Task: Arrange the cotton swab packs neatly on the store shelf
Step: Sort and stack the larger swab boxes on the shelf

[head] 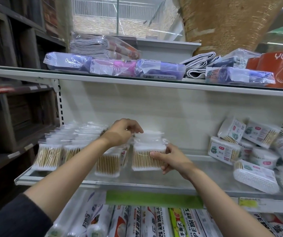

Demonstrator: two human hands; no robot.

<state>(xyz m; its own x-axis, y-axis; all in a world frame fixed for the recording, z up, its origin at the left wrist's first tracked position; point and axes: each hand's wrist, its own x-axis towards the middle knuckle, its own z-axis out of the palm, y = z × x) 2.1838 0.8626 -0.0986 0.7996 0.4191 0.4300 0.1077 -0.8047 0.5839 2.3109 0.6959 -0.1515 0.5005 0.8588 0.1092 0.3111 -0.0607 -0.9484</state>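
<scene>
1. On the middle shelf, centre, stands a clear plastic cotton swab pack, squarish, wooden sticks upright with white tips above and below.
2. Right hand holds its right side, fingers curled against the front face.
3. Left hand pinches the crinkled film top of a pack just behind it.
4. Rows of like packs stand to the left.
5. Boxed swab packs lie jumbled at right.
6. Bagged folded cloths lie on the upper shelf.

white pegboard back panel | dark wooden shelving left | woven column behind
</scene>
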